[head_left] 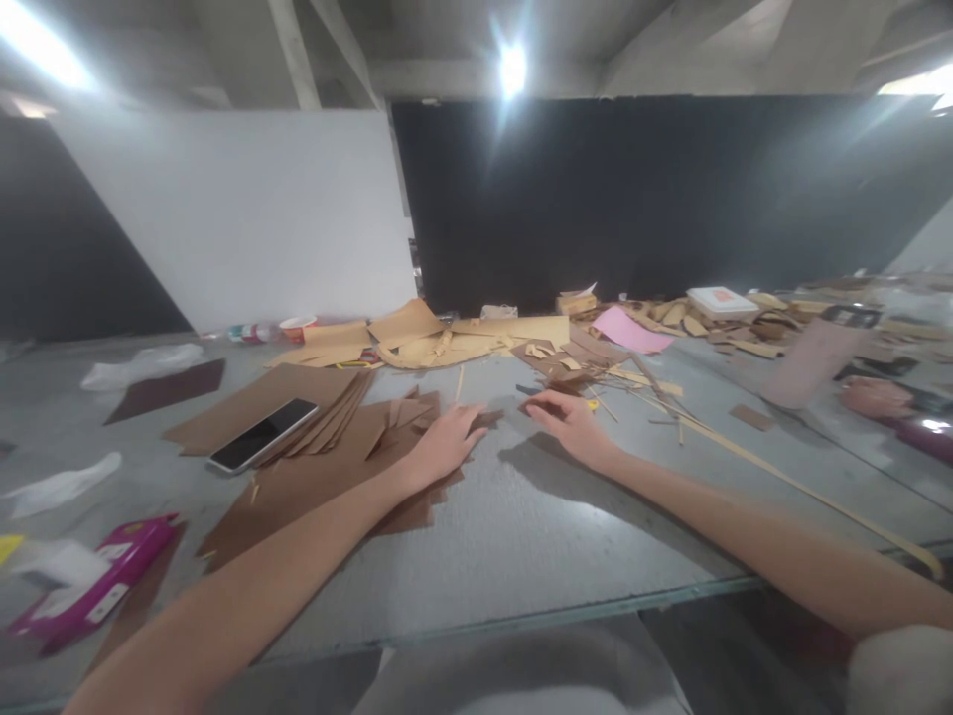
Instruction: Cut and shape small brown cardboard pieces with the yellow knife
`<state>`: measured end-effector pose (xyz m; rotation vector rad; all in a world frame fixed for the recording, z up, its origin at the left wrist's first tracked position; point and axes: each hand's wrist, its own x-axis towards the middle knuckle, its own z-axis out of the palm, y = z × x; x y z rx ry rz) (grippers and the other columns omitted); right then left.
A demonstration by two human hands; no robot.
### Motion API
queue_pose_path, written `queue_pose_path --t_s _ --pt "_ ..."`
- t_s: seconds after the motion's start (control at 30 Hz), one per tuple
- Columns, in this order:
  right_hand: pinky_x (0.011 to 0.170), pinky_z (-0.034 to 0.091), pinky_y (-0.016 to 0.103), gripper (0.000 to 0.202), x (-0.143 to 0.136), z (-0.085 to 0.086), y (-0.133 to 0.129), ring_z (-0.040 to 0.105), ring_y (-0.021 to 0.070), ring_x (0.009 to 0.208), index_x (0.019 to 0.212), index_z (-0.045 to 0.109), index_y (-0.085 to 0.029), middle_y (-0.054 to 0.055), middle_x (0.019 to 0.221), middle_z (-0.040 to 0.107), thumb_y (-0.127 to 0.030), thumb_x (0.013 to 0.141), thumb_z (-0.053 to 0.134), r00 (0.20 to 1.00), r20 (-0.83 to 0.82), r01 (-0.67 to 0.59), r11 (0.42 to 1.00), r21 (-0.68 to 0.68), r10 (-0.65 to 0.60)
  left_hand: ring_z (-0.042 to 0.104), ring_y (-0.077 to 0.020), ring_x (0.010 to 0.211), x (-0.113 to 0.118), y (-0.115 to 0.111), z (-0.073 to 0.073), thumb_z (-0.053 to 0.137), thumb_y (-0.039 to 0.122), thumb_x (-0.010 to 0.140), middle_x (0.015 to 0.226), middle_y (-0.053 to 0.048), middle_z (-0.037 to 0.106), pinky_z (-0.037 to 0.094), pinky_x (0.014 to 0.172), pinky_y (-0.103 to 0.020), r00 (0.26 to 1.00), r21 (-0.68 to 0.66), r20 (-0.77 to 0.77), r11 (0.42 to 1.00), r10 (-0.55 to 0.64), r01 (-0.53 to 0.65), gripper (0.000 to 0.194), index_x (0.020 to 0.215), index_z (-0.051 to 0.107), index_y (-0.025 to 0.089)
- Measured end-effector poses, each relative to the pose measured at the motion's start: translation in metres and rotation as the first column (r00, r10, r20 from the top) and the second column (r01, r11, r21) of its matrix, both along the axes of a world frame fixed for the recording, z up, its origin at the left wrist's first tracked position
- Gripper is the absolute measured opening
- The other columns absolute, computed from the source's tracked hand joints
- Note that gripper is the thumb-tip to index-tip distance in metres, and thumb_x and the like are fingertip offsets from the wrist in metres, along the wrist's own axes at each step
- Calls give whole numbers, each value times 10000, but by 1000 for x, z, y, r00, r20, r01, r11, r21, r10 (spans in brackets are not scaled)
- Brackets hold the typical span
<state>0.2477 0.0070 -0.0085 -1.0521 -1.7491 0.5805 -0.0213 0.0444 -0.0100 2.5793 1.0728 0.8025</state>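
Observation:
My left hand (448,443) rests at the right edge of a spread of brown sheets (320,487), fingers apart and a brown strip beside its fingertips. Across a short gap of table, my right hand (570,427) is closed in a pinch, with a small dark piece showing at the fingertips; what it is cannot be made out. A phone (263,435) lies on the stacked brown sheets to the left. Beyond my right hand lie brown scraps and thin tan strips.
The grey table (506,556) holds a magenta packet (104,581) at left, tan sheets (476,343) at the back, a pink sheet (631,330), a white box (722,302) and a pink bottle (815,359) at right. A long tan strip (804,485) crosses the right side.

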Motion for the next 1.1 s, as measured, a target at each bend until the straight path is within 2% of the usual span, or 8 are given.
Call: queue_pose_path --t_s 0.13,0.27,0.37,0.47,0.57,0.67,0.83,1.1 --pt "709 500 338 323 0 -2 1 634 205 780 981 773 -215 53 896 755 -511 975 646 1000 -11 4 1000 -12 -4 593 -310 1307 -1 2 -5 569 292 1051 1361 -129 668 465 1134 -479 998 59 -37 997 -43 45 383 1427 589 219" --pt "695 478 331 332 -1 0 1 605 198 784 961 778 -217 67 920 718 -529 963 665 999 -21 32 998 61 -30 587 -291 1322 1 -7 5 553 240 1054 1398 -113 625 467 1157 -465 994 125 -66 988 -86 94 451 1503 515 247" --pt "666 472 316 350 -2 3 -2 581 172 698 971 757 -212 35 827 689 -540 978 635 999 -44 -12 1000 -12 12 600 -277 1299 5 -17 11 505 207 1065 1410 -117 586 487 1142 -451 993 183 -50 977 -105 113 469 1532 473 247" --pt "644 472 304 381 -3 4 -4 563 160 652 995 734 -200 8 744 651 -569 965 643 996 -76 -43 996 -76 37 609 -277 1276 10 -26 8 503 209 1069 1384 -113 579 495 1135 -448 992 229 -43 965 -123 129 472 1536 465 262" --pt "629 472 296 413 -5 3 -5 552 154 647 1029 712 -189 5 745 645 -589 932 679 995 -100 -37 996 -83 29 611 -274 1259 14 -31 2 534 210 1061 1360 -116 573 507 1125 -437 991 230 -8 964 -136 135 510 1558 432 262" --pt "618 466 286 409 -6 4 -6 539 145 639 985 692 -190 -1 739 634 -594 920 690 993 -115 -26 996 -84 17 611 -271 1242 15 -32 -2 560 207 1049 1341 -115 562 524 1104 -435 990 229 24 965 -136 127 549 1573 410 268" --pt "631 489 292 368 -7 6 -8 551 142 635 929 670 -202 6 758 669 -569 928 689 989 -144 -44 995 -85 31 607 -270 1232 14 -31 0 578 194 1031 1322 -98 563 524 1105 -453 990 203 56 973 -128 115 527 1534 453 289" --pt "621 502 293 323 -8 5 -10 568 136 624 960 658 -203 26 820 720 -525 949 679 983 -174 -71 995 -77 57 608 -269 1235 14 -30 1 596 173 1019 1319 -92 578 523 1091 -450 991 217 59 970 -121 105 514 1507 479 284"
